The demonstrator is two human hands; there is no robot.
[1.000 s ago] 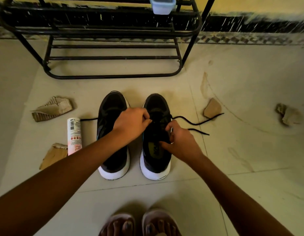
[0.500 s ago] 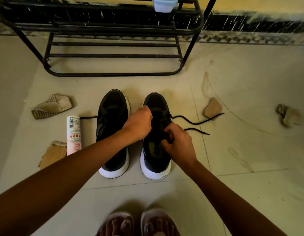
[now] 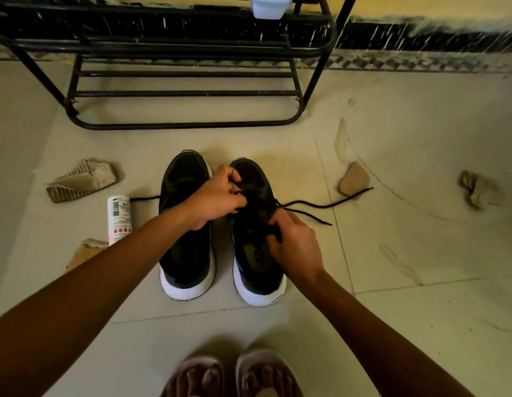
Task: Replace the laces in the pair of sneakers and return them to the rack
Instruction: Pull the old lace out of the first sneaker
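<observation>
Left grip (image 3: pixel 217 200): closed in a pinch on the black lace (image 3: pixel 320 206), above the eyelet rows of the right sneaker (image 3: pixel 250 222).
Right grip (image 3: pixel 295 242): curled tight on the same sneaker's upper beside the tongue. Cannot tell whether lace or tongue was held.
Black lace: crossed the forefoot, then trailed in two loose ends over the floor (image 3: pixel 421 124) toward its right edge. Longer end passed just beside a tan stone-like piece (image 3: pixel 353 179).
Right sneaker: black with white sole, upright, toe toward the far edge of the floor.
Left sneaker (image 3: pixel 189 267): matching, upright, just beside its pair, crossed by the left forearm. Second lace end (image 3: pixel 143 198) lay out toward the left edge, reaching a white tube (image 3: pixel 119 219).
Cardboard scraps (image 3: pixel 83 181): near the left edge, either end of the tube.
Rack (image 3: pixel 191 93): black metal, at the far edge against the wall, lower rails bare, pale container (image 3: pixel 269 5) on an upper rail.
Sandalled feet (image 3: pixel 200 376): at the near edge.
</observation>
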